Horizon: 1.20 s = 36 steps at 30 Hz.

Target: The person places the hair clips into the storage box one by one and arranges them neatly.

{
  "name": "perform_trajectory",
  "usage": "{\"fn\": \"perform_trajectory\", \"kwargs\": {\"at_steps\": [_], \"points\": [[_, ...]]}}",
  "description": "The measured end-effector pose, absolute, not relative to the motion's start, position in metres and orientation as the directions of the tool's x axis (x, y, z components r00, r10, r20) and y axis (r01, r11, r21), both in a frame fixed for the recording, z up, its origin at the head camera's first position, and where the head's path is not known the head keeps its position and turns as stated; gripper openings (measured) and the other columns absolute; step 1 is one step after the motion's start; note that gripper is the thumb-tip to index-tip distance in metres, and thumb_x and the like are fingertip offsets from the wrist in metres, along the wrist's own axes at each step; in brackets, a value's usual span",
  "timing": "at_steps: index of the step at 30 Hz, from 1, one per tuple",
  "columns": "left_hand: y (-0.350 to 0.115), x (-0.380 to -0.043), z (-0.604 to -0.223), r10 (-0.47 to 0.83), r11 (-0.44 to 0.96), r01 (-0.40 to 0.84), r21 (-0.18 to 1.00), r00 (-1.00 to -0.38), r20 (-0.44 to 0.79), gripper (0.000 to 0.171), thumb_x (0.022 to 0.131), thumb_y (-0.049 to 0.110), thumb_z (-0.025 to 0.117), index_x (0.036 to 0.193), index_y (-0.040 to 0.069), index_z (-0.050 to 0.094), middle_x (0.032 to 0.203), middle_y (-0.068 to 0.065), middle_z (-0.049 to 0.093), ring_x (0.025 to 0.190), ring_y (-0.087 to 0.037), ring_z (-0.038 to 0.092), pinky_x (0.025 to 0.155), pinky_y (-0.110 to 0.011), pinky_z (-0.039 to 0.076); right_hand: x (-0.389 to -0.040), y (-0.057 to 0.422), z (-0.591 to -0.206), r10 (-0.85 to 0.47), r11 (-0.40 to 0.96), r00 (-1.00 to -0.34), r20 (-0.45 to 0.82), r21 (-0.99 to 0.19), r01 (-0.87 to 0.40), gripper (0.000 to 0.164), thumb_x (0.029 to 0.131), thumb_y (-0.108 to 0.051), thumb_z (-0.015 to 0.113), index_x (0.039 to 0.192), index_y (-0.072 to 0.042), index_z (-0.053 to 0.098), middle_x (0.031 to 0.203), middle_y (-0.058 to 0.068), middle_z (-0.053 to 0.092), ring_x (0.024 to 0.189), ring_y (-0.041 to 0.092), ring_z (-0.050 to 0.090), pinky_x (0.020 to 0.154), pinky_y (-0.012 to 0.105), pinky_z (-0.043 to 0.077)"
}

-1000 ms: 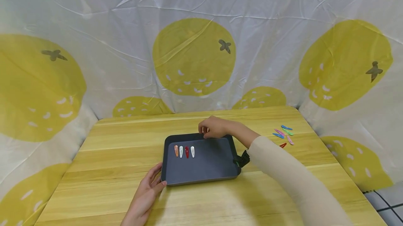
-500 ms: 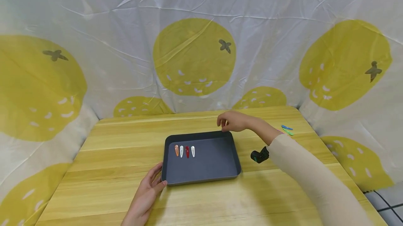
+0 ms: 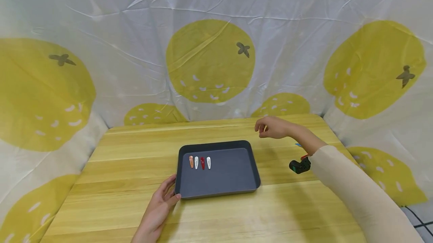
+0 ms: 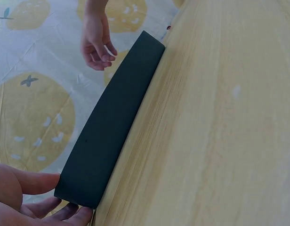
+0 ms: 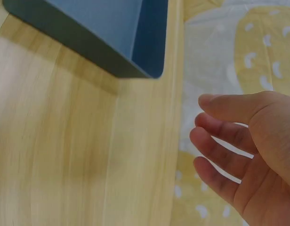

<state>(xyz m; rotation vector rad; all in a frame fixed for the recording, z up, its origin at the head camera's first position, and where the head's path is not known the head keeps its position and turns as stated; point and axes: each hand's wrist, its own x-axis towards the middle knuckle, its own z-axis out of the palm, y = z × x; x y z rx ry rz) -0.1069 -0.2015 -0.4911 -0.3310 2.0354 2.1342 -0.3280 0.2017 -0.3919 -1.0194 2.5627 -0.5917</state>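
A dark grey baking tray (image 3: 226, 177) lies on the wooden table. Inside it, toward the upper left, is a short row of snap hair clips: an orange clip (image 3: 191, 162), a white clip (image 3: 196, 163), a red clip (image 3: 202, 163) and another white clip (image 3: 208, 163). My left hand (image 3: 157, 207) grips the tray's near left corner between thumb and fingers, also seen in the left wrist view. Beyond the tray's far right corner, my right hand (image 3: 274, 127) hangs in the air with loosely bent fingers and nothing in them. The right wrist view shows that hand (image 5: 244, 146) apart from the tray.
On the table's right side, a blue hair clip (image 3: 299, 145) and a red hair clip (image 3: 304, 157) show partly behind the right arm and its black wrist camera (image 3: 299, 166). A lemon-patterned cloth (image 3: 209, 62) hangs behind the table (image 3: 135, 152).
My right hand has moved right, from above the tray's far rim to beyond its far right corner. Its arm now covers most of the loose clips. The left hand stays on the tray.
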Motion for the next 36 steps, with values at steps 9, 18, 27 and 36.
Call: {"fn": "perform_trajectory", "kwargs": {"at_steps": [9,18,27,36], "points": [[-0.201,-0.107,-0.492,-0.026,-0.056,-0.278,0.959,-0.96,-0.28,0.069,0.096,-0.012,0.057,0.159,0.002,0.032,0.165,-0.024,0.023,0.149,-0.05,0.022,0.118,-0.057,0.03,-0.325,0.244,-0.391,-0.651,0.696,-0.748,-0.129,-0.494,-0.521,0.016,0.1,-0.007,0.066,0.115,-0.001,0.067,0.099,0.004,0.066,0.096,0.027,0.067,0.086,0.046,0.057],[-0.203,-0.106,-0.492,-0.016,-0.066,-0.27,0.96,-0.962,-0.272,0.069,0.098,-0.012,0.055,0.16,0.002,0.029,0.166,-0.024,0.02,0.15,-0.051,0.019,0.118,-0.057,0.028,-0.321,0.285,-0.393,-0.601,0.729,-0.788,-0.134,-0.498,-0.471,0.018,0.099,-0.009,0.069,0.114,0.0,0.067,0.1,0.005,0.068,0.091,0.024,0.066,0.079,0.045,0.057],[-0.203,-0.107,-0.493,-0.007,-0.076,-0.261,0.962,-0.965,-0.262,0.071,0.097,-0.011,0.056,0.161,0.001,0.027,0.166,-0.026,0.019,0.15,-0.051,0.018,0.118,-0.058,0.028,-0.316,0.324,-0.405,-0.581,0.756,-0.793,-0.182,-0.482,-0.444,0.016,0.095,-0.002,0.069,0.11,0.001,0.07,0.098,0.005,0.069,0.094,0.027,0.067,0.085,0.048,0.057],[-0.202,-0.107,-0.492,-0.018,-0.065,-0.261,0.963,-0.965,-0.262,0.07,0.097,-0.011,0.056,0.16,0.002,0.03,0.166,-0.025,0.021,0.149,-0.051,0.02,0.118,-0.058,0.028,-0.309,0.335,-0.428,-0.614,0.734,-0.715,-0.333,-0.575,-0.362,0.014,0.092,0.005,0.069,0.105,0.002,0.07,0.099,0.008,0.066,0.091,0.022,0.061,0.073,0.033,0.055]]}}
